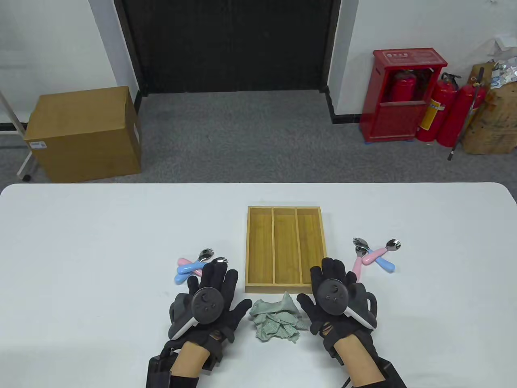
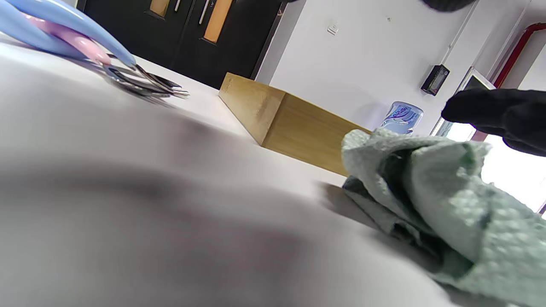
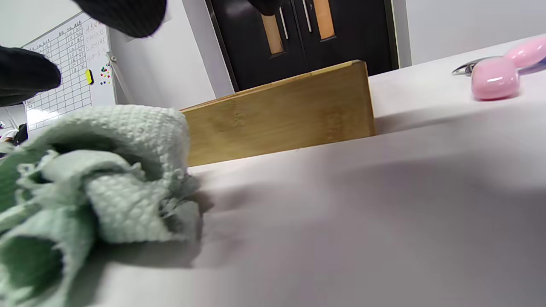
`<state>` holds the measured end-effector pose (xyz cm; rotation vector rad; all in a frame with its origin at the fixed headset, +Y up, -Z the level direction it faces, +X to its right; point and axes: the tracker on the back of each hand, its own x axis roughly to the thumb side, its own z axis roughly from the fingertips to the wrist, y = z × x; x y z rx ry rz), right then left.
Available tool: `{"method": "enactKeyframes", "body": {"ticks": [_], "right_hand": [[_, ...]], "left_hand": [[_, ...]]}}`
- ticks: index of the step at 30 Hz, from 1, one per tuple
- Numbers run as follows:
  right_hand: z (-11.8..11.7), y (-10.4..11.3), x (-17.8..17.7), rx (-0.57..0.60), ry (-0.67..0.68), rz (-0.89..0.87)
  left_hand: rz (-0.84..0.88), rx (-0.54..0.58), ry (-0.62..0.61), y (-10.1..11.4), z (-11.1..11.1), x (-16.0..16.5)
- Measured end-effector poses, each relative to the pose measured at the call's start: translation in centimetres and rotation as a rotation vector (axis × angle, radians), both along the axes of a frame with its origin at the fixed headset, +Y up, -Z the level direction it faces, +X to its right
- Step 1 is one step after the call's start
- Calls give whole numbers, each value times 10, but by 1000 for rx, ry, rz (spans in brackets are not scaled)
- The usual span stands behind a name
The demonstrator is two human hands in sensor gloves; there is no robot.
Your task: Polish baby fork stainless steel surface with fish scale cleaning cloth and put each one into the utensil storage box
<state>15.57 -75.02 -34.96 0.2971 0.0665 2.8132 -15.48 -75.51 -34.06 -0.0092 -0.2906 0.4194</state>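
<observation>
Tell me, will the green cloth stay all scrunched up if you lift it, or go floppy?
Probably floppy: the green cloth lies in a soft, crumpled heap with loose folds, so it should droop and unfold. It looks thin and light. Its bumpy weave likely makes it easy to pinch, not slippery.

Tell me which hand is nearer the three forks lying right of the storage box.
Right. The right hand lies just below-left of those forks; the left hand sits beyond the storage box.

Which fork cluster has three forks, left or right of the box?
The cluster right of the wooden storage box: three baby forks, two pink-handled and one blue-handled, crossed over each other. The left cluster shows only two, one pink, one blue.
</observation>
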Motion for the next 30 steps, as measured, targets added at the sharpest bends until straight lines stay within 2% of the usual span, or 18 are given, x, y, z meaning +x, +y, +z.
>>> {"method": "enactKeyframes", "body": {"ticks": [21, 30], "right_hand": [[-2, 2, 11, -14, -36, -85], [-2, 2, 11, -12, -36, -90]], "left_hand": [[43, 13, -15, 3, -2, 3], [-63, 18, -94, 6, 4, 35]]}}
